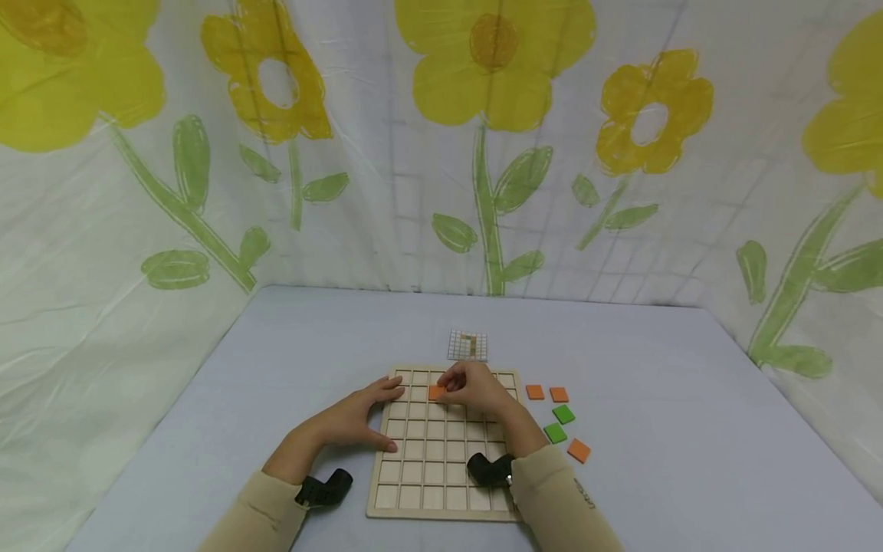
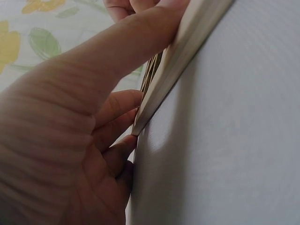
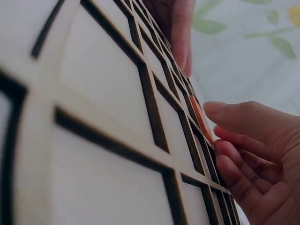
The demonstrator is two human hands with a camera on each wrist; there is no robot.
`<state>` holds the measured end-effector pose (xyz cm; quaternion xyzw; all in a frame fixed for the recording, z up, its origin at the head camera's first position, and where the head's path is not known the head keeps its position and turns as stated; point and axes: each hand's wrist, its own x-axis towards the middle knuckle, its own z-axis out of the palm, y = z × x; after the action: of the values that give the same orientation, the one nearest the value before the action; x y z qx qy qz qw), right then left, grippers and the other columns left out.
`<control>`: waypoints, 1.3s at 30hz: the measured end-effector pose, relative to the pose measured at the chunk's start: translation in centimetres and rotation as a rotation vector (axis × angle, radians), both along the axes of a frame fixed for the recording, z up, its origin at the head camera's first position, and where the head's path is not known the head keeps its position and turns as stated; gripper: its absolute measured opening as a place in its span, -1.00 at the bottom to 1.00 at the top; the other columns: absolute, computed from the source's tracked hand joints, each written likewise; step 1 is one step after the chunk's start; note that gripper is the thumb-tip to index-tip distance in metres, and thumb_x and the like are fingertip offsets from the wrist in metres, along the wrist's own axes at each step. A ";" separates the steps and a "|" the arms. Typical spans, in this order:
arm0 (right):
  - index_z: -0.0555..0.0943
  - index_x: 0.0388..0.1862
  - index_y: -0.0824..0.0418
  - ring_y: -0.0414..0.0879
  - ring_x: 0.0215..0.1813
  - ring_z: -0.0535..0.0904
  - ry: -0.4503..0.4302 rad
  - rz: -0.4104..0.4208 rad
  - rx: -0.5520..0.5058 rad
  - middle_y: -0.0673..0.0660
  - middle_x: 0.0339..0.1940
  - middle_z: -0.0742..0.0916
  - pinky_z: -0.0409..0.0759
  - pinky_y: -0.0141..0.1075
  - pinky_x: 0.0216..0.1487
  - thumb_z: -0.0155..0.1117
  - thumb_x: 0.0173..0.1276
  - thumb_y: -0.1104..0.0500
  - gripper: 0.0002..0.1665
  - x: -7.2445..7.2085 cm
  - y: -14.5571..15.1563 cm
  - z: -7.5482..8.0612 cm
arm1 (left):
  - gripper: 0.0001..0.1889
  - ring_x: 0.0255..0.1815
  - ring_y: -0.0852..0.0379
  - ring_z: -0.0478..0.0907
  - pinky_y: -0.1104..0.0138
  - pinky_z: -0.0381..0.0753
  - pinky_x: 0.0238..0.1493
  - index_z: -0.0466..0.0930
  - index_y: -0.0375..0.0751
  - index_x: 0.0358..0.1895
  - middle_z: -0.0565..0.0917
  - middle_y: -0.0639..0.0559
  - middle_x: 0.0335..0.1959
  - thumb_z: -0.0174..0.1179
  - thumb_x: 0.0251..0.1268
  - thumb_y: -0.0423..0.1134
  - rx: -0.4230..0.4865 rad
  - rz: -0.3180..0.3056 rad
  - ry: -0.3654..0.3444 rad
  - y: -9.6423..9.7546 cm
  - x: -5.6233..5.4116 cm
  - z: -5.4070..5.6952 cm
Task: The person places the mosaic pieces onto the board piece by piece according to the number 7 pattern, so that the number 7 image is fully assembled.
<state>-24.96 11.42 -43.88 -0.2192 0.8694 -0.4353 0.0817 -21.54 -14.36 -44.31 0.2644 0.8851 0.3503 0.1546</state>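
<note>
A wooden grid board (image 1: 411, 473) of square recesses lies on the table. In its second row from the far side, my right hand (image 1: 479, 389) pinches an orange square tile (image 1: 436, 392) between thumb and fingers. The right wrist view shows this tile (image 3: 200, 117) at the grid, slightly raised, with the thumb at its edge. My left hand (image 1: 348, 420) rests along the board's left edge, thumb and fingers spread. From the left wrist, the thumb lies on top of the wooden rim (image 2: 176, 61) and other fingers touch its side.
Right of the board lie loose orange tiles (image 1: 535, 392) and two green tiles (image 1: 563, 414). Just beyond the board's far edge is a small card (image 1: 467, 345) printed with a grid and coloured squares. A flower-patterned curtain (image 1: 386, 192) hangs behind the pale table (image 1: 655, 429).
</note>
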 end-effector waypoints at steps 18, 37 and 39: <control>0.65 -0.09 0.35 -0.14 -0.21 0.60 -0.056 0.009 -0.059 0.30 -0.11 0.68 0.60 -0.34 -0.19 0.42 0.11 0.11 -0.57 0.7 1.7 3.7 | -0.03 0.51 -0.19 -0.12 -0.18 0.03 0.38 0.24 -0.15 0.38 0.05 -0.02 0.50 0.47 -0.19 0.08 0.017 -0.014 0.002 0.0 0.1 0.2; 0.62 -0.11 0.38 -0.14 -0.22 0.57 0.025 0.022 0.052 0.29 -0.17 0.66 0.60 -0.37 -0.17 0.41 0.13 0.09 -0.56 4.7 10.3 5.7 | -0.02 0.51 -0.20 -0.13 -0.19 0.01 0.38 0.23 -0.11 0.39 0.04 -0.03 0.50 0.47 -0.20 0.07 0.012 0.000 -0.006 -0.1 0.2 0.0; 0.62 -0.11 0.37 -0.08 -0.19 0.58 0.025 0.014 0.066 0.27 -0.17 0.66 0.60 -0.36 -0.15 0.41 0.13 0.09 -0.56 5.3 11.0 5.6 | -0.02 0.51 -0.20 -0.13 -0.19 0.01 0.38 0.23 -0.11 0.39 0.04 -0.03 0.50 0.47 -0.20 0.07 0.012 0.001 -0.004 -0.1 0.2 0.0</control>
<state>-19.68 22.41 -38.32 -0.2280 0.8826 -0.4030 0.0812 -21.37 -14.43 -44.32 0.2642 0.8829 0.3560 0.1549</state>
